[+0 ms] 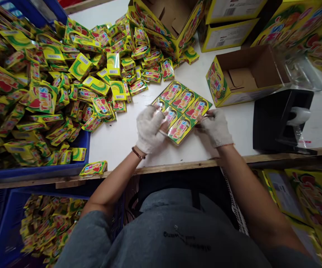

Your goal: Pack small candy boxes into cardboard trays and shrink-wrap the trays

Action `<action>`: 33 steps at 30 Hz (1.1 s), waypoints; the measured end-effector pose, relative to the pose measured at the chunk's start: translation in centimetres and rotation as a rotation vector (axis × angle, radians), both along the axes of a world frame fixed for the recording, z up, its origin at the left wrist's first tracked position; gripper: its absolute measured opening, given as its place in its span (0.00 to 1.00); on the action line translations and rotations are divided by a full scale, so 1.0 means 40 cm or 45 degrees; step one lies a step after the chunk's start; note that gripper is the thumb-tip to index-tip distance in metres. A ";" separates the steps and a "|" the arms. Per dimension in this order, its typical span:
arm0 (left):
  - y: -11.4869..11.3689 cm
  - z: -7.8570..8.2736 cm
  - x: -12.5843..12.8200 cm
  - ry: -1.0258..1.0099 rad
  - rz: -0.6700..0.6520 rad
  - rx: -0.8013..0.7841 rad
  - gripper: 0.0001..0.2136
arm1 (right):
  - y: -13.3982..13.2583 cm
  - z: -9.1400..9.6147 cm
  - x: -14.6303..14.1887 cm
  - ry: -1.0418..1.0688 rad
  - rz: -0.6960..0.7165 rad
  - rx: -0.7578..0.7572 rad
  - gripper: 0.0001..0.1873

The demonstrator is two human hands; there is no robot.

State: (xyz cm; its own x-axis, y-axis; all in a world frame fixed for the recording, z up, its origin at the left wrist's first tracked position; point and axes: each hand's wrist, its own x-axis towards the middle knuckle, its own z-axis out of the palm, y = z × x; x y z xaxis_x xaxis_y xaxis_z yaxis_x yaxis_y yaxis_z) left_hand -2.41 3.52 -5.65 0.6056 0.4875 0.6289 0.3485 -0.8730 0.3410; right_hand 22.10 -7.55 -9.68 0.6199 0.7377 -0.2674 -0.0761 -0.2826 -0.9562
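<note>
A flat block of several small yellow-green candy boxes point(183, 108) lies on the white table point(119, 137), seemingly under clear film. My left hand point(149, 128), in a white knit glove, curls over the block's left edge. My right hand point(216, 126), also gloved, pinches the block's right corner with closed fingers.
A big heap of loose candy boxes point(66, 82) fills the table's left and a blue crate point(38, 171). Open yellow cartons point(241, 74) stand at the right and back. A black tape dispenser point(283, 119) sits at the right. Another blue crate point(10, 223) sits below.
</note>
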 end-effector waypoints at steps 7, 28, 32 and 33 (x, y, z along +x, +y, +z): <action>-0.034 -0.068 -0.058 -0.118 -0.240 -0.094 0.13 | 0.140 0.033 0.137 -0.726 0.225 0.121 0.15; -0.074 -0.052 0.035 -0.123 -0.403 0.385 0.12 | -0.468 0.129 0.244 -1.215 -0.636 -0.377 0.14; -0.084 -0.076 0.088 -0.169 -0.342 0.324 0.10 | -0.524 0.145 0.347 -0.881 -0.483 -0.598 0.14; -0.088 -0.083 0.100 -0.172 -0.319 0.318 0.09 | -0.521 0.139 0.358 -0.861 -0.451 -0.574 0.13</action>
